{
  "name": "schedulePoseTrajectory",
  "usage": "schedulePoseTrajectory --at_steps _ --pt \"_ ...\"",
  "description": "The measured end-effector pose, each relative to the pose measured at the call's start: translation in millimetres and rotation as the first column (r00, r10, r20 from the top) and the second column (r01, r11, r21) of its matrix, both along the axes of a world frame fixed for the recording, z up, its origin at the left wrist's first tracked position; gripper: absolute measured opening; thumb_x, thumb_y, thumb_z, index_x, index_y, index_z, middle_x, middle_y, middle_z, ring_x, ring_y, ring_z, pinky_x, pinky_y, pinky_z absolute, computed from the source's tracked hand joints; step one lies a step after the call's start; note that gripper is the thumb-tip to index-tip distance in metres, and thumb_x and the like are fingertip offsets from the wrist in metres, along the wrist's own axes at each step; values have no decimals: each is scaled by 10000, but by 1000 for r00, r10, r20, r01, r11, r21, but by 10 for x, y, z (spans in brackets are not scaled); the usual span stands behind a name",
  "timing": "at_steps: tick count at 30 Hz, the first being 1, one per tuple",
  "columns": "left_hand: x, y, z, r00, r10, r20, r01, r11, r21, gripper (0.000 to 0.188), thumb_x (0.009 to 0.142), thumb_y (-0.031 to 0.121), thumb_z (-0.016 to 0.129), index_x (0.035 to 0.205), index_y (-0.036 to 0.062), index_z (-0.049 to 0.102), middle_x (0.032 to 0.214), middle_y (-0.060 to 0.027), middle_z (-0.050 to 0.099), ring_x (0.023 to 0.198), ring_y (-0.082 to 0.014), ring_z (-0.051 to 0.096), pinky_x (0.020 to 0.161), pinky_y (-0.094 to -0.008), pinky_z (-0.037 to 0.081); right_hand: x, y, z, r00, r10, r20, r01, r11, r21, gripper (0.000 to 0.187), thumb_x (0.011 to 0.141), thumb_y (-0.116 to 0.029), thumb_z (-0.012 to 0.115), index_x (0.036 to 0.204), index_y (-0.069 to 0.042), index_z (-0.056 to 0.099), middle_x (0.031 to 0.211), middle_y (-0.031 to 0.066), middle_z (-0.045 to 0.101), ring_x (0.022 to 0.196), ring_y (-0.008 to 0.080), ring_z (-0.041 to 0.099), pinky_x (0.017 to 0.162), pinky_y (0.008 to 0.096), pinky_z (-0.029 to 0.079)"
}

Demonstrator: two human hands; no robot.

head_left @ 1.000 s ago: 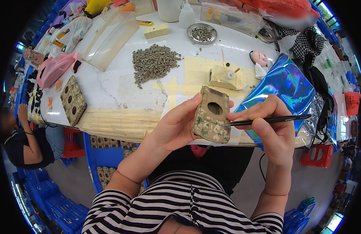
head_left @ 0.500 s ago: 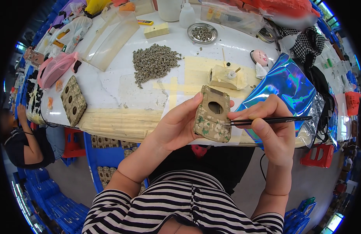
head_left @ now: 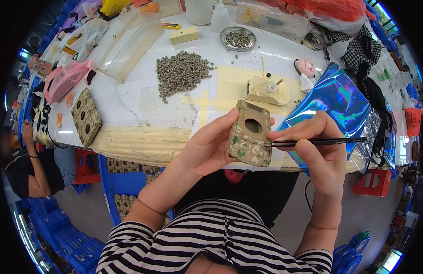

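Note:
My left hand (head_left: 209, 145) is closed around a camouflage-patterned plastic housing (head_left: 249, 147) with a round hole in its face, tilted above the table's near edge. Between the fingers and thumb of my right hand (head_left: 322, 148) is a pair of black tweezers (head_left: 330, 141). Their tips touch or nearly touch the housing's right side, just below the hole; whether they pinch a small part is too fine to see. Just beyond the housing stands a cream block (head_left: 267, 91) with a small white nozzle and a stick on top.
A heap of small metal parts (head_left: 181, 73) lies mid-table, with more in a round metal dish (head_left: 238, 39). At left rests a camouflage panel (head_left: 86, 118) with round holes. Shiny blue film (head_left: 332, 105) covers the right side. Another person's arm (head_left: 34, 157) shows far left.
Hands, housing and tweezers have barely shifted. The red bag at the far right of the table looks sharper, its blurred part gone.

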State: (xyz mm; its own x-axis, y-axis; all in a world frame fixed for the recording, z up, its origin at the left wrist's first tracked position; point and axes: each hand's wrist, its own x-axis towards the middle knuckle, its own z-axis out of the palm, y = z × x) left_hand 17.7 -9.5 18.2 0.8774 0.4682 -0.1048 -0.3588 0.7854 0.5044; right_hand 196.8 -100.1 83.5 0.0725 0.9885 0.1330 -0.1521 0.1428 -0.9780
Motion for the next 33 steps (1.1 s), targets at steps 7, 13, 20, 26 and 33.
schedulePoseTrajectory --at_steps 7,13,20,26,33 --pt "0 -3 -8 1000 7 -1 -7 1000 0 603 1008 425 264 1408 -24 306 1395 -260 384 1234 -344 483 989 -455 464 13 0 -16 1000 4 28 -4 1000 13 90 876 -18 620 913 32 554 945 141 665 937 177 641 868 304 498" --pt "1 -3 -4 1000 11 -8 -11 1000 6 603 1007 428 263 1408 -21 308 1395 -255 386 1231 -341 486 984 -452 469 2 -2 -20 1000 -5 10 5 1000 10 85 876 -16 619 911 30 556 944 138 666 935 171 639 861 296 496" --pt "1 -8 5 1000 10 -17 -9 1000 16 611 1004 437 268 1411 -18 303 1398 -252 385 1238 -340 480 998 -452 458 12 -6 -13 999 -3 38 3 1000 6 84 878 -11 614 912 31 549 946 148 671 932 168 640 861 292 494" --pt "-1 -8 2 1000 9 -20 -9 1000 7 616 1001 439 279 1408 -23 303 1397 -250 388 1241 -340 477 1002 -449 454 -18 -9 -14 1000 -11 7 11 1000 12 94 881 -7 608 920 37 535 969 177 673 928 184 645 883 320 500" --pt "9 -13 17 999 21 -34 -21 1000 5 616 998 437 294 1399 -29 320 1390 -248 401 1234 -337 484 1004 -448 444 -15 -7 -25 1000 -11 3 11 1000 12 100 881 -12 611 922 40 537 971 182 674 924 187 646 880 322 501"
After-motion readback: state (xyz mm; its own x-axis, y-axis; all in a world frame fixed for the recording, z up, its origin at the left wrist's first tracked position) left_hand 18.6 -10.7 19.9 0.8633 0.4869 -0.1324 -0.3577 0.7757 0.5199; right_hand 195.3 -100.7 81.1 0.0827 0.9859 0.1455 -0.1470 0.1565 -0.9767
